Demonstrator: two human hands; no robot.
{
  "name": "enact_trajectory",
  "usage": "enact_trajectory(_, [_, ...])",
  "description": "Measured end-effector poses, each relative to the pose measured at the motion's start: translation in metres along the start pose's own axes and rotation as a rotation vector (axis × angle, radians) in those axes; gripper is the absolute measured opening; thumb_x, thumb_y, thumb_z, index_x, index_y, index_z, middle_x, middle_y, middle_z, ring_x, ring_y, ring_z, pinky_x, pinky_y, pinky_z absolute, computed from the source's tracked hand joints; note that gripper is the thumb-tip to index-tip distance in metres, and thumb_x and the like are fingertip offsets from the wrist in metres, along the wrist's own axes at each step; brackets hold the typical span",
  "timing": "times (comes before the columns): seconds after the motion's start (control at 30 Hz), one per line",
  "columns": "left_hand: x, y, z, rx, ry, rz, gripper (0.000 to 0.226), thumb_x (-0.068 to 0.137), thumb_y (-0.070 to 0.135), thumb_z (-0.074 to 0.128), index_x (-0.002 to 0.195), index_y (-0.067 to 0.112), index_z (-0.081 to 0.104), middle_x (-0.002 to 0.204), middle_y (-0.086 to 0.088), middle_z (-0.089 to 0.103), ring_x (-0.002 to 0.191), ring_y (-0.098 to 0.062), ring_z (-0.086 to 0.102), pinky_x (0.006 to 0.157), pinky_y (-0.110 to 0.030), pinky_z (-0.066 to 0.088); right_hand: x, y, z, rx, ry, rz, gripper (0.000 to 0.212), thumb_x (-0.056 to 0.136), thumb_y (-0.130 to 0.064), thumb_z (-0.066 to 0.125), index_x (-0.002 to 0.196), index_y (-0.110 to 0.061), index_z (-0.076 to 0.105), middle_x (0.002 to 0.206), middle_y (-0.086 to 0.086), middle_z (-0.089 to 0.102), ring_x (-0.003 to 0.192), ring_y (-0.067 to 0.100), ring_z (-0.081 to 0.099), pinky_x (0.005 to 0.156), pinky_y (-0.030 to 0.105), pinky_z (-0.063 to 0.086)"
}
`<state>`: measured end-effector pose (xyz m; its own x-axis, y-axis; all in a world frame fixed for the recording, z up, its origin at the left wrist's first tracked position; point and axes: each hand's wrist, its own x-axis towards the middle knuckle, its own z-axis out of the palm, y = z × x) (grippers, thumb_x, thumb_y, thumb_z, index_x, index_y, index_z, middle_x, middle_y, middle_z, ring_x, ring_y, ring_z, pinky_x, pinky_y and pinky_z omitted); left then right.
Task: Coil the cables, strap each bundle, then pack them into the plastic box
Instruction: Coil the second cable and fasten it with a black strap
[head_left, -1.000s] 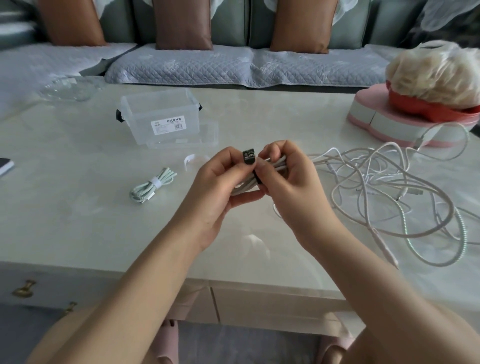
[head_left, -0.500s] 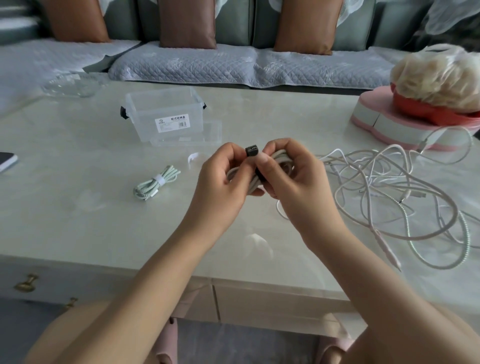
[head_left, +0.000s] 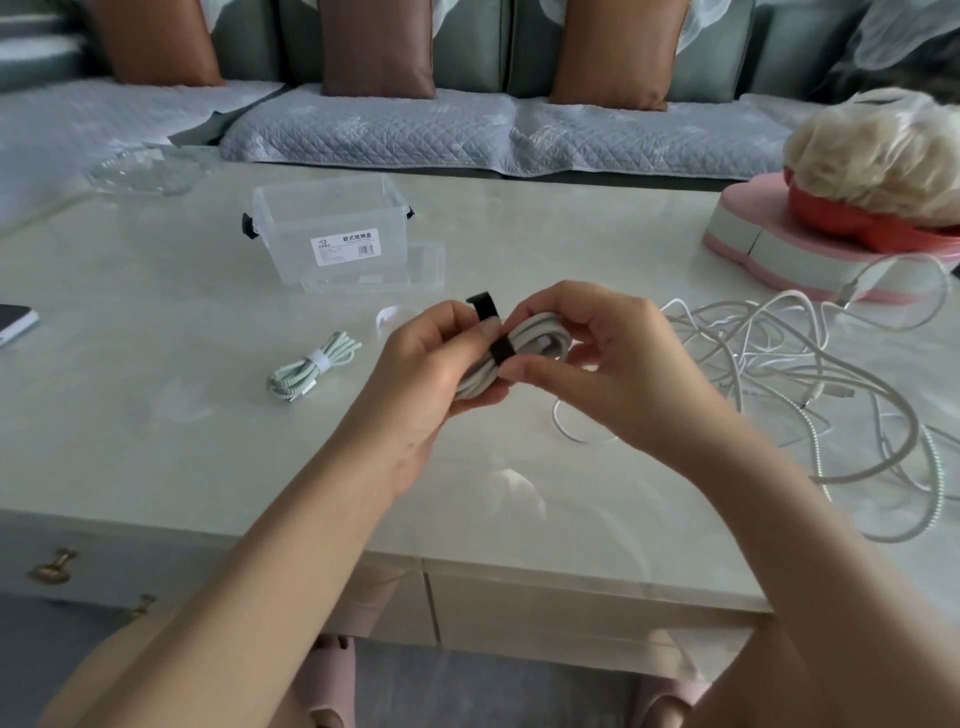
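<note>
Pale desk (head_left: 208, 441) fills most of the view, grey sofa (head_left: 389, 130) beyond its far edge. Tangle of loose cables (head_left: 779, 364) spread on the desk right, uncoiled. Clear plastic box (head_left: 332, 228) far left of centre, open top, nothing seen inside, clear lid (head_left: 415, 265) just beside its near right side. Left hand (head_left: 421, 374) and right hand (head_left: 613, 364) above desk centre. Left grip is curled round the white cable coil (head_left: 540, 338); right grip closes on the coil's right end, thumb under. Green bundle (head_left: 311, 364) lies strapped on the desk, near side of the box, left of the hands. Black strap (head_left: 501, 351) wraps the coil's middle, loose end sticking up. White strap (head_left: 387, 317) lies on the desk by the left hand.
</note>
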<state>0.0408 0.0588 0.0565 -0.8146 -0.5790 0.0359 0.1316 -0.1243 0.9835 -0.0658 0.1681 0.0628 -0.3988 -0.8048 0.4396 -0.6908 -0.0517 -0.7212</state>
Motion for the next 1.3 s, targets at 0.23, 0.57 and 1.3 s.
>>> enact_trajectory(0.23, [-0.0025,0.0008,-0.0006,0.133,-0.054,0.103,0.019,0.096,0.007,0.045,0.078,0.011,0.050,0.063,0.011,0.058,0.060,-0.006,0.058,0.057,-0.026,0.054,0.0009,0.0027,-0.0021,-0.018,0.000,-0.035,0.017,0.075,-0.016,0.077,0.090,-0.011,0.069,0.078,-0.010,0.057,0.065,0.010,0.054,0.055,0.012,0.042])
enact_trajectory(0.57, [0.0002,0.0004,-0.0049,0.174,0.026,0.106,0.021,0.090,0.007,0.056,0.069,0.010,0.059,0.069,-0.005,0.061,0.071,-0.020,0.058,0.077,-0.036,0.056,-0.0021,-0.0008,0.0040,-0.084,0.068,0.058,0.011,0.075,-0.024,0.078,0.079,-0.019,0.068,0.076,0.002,0.067,0.071,0.017,0.061,0.069,0.040,0.048])
enact_trajectory(1.3, [0.0030,-0.0068,-0.0011,0.284,0.099,0.203,0.015,0.085,0.008,0.064,0.075,0.014,0.073,0.071,-0.002,0.071,0.071,-0.011,0.063,0.073,-0.023,0.048,-0.0041,-0.0039,-0.0030,0.147,0.011,0.396,0.042,0.077,-0.022,0.074,0.107,-0.016,0.046,0.063,0.012,0.052,0.040,0.022,0.047,0.037,0.031,0.045])
